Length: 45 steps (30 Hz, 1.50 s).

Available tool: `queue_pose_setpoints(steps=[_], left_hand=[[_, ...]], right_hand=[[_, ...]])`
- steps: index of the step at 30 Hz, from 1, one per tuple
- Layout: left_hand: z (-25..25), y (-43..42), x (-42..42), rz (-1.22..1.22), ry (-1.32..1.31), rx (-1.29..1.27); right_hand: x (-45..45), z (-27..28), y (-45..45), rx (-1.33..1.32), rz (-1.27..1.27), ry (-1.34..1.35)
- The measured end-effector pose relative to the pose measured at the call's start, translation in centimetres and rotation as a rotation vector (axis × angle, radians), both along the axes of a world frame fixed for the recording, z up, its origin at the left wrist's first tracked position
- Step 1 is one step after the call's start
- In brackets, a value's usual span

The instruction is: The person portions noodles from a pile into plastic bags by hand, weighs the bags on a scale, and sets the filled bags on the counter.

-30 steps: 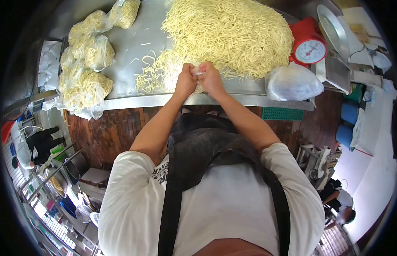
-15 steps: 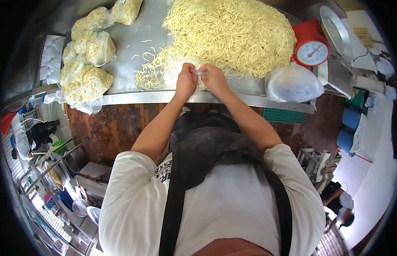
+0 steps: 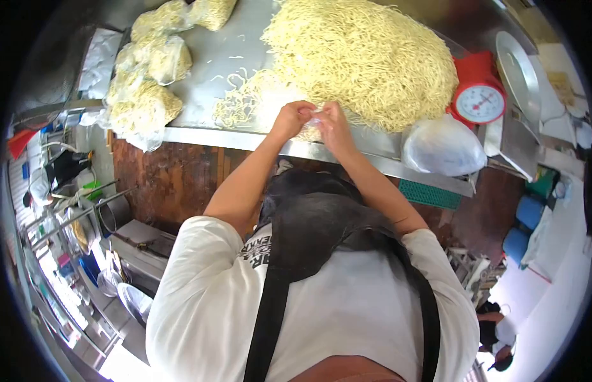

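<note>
Both hands meet at the front edge of the steel table. My left hand (image 3: 292,120) and my right hand (image 3: 334,130) are closed, fingertips pinching the top of a clear plastic bag (image 3: 316,116) between them. Most of the bag is hidden by my hands; some pale noodles show just below the fingers. Right behind them rises a large heap of yellow noodles (image 3: 366,57). Loose noodles (image 3: 235,105) lie scattered left of my left hand.
Several filled bags of noodles (image 3: 143,105) stand at the table's left end. On the right are a stack of clear plastic bags (image 3: 443,146) and a red dial scale (image 3: 479,102) with a metal pan (image 3: 517,67). Other people appear at the far left and lower right.
The whole view has shifted, so the table items sit further right. My hands stay together at the bag's top, and the right hand has turned, its fingers now pointing up.
</note>
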<state>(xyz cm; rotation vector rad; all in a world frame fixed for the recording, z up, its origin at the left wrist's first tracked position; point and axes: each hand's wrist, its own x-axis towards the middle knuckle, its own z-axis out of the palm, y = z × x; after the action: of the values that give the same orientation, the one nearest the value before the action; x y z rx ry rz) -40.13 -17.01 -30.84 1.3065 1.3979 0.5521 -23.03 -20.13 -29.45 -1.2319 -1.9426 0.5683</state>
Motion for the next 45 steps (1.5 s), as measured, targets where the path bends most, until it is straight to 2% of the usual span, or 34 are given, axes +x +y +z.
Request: queue_pose_setpoints(steps=[2, 4, 7, 8, 9, 10, 11, 12, 13, 15, 17, 18, 19, 20, 21, 23, 25, 28, 29, 31, 32, 34, 36, 37, 38, 40, 42, 45], left_hand=[[-0.3, -0.3, 0.6, -0.007, -0.059, -0.009], [0.0, -0.6, 0.7, -0.056, -0.122, 0.073], [3.0, -0.1, -1.5, -0.051, 0.040, 0.307], [2.3, 0.5, -3.8, 0.108, 0.087, 0.374], [1.8, 1.1, -6.3, 0.356, 0.280, 0.387], [-1.5, 2.1, -11.2, 0.466, 0.390, 0.611], [-0.6, 2.7, -13.9, 0.681, 0.399, 0.406], [-3.3, 3.9, -17.9, 0.765, 0.626, 0.479], [-6.7, 4.7, -21.2, 0.837, 0.738, 0.460], [-5.8, 6.2, -21.4, 0.700, 1.025, 0.258], [-8.9, 10.1, -16.0, 0.438, 0.812, 0.368], [-10.6, 10.7, -11.2, 0.361, 0.867, 0.622], [-10.6, 11.4, -6.5, 0.350, 0.578, 0.574], [-8.9, 11.4, -1.3, 0.238, 0.481, 0.515], [-10.6, 11.1, 4.2, 0.254, 0.315, 0.473], [-5.7, 10.4, 8.9, -0.206, 0.278, 0.257], [-3.4, 9.6, 9.7, -0.565, 0.282, 0.348], [-2.8, 9.6, 5.9, -0.713, 0.256, 0.432], [-3.7, 9.3, 4.9, -0.522, 0.249, 0.610], [-2.4, 9.8, 1.2, -0.538, 0.335, 0.702], [0.3, 11.6, -1.4, -0.745, 0.438, 0.631], [0.9, 14.1, -4.5, -0.737, 0.495, 0.384], [-0.4, 15.2, -8.7, -0.074, 0.023, 0.407], [-0.2, 16.2, -11.2, 0.082, 0.023, 0.535], [0.2, 17.2, -13.5, 0.194, 0.238, 0.690], [-4.3, 19.0, -20.0, 0.361, 0.567, 0.798], [-8.2, 20.3, -23.5, 0.450, 0.933, 0.594], [-11.7, 24.8, -18.0, 0.355, 0.919, 0.605]], right_hand=[[0.4, 0.3, 0.1, -0.035, -0.030, -0.052], [-0.1, 2.1, 0.6, -0.066, -0.032, 0.069], [-0.6, 5.2, 0.6, -0.112, -0.029, 0.202], [-0.3, 5.2, 0.8, -0.127, -0.032, 0.241], [0.0, 5.3, 0.9, -0.144, -0.039, 0.278], [0.5, 5.9, 1.1, -0.187, -0.053, 0.298], [1.0, 6.9, 1.3, -0.230, -0.071, 0.316], [1.5, 7.7, 1.4, -0.274, -0.094, 0.332], [1.9, 8.1, 1.6, -0.228, -0.115, 0.300], [3.0, 9.3, 1.0, -0.204, -0.153, 0.228], [2.6, 10.1, 1.4, -0.251, -0.169, 0.196], [2.2, 10.4, 1.4, -0.271, -0.176, 0.209], [1.8, 10.6, 1.2, -0.295, -0.184, 0.220], [1.5, 10.6, 0.9, -0.311, -0.194, 0.205], [1.2, 10.7, 1.1, -0.315, -0.202, 0.189], [0.9, 11.2, 2.0, -0.296, -0.250, 0.215], [0.7, 12.4, 2.5, -0.271, -0.329, 0.305], [2.2, 15.1, 3.8, -0.255, -0.358, 0.207], [2.6, 15.5, 3.9, -0.238, -0.362, 0.156], [2.6, 15.2, 3.5, -0.270, -0.388, 0.172], [2.3, 14.8, 3.4, -0.285, -0.388, 0.176], [1.8, 14.4, 3.9, -0.286, -0.382, 0.187], [1.2, 14.2, 3.9, -0.279, -0.381, 0.194], [1.2, 14.3, 3.9, -0.275, -0.383, 0.198], [1.1, 14.5, 4.1, -0.272, -0.384, 0.203], [1.6, 14.5, 4.1, -0.270, -0.400, 0.196], [2.5, 14.3, 3.2, -0.285, -0.433, 0.173], [2.9, 13.7, 2.0, -0.304, -0.467, 0.127]])
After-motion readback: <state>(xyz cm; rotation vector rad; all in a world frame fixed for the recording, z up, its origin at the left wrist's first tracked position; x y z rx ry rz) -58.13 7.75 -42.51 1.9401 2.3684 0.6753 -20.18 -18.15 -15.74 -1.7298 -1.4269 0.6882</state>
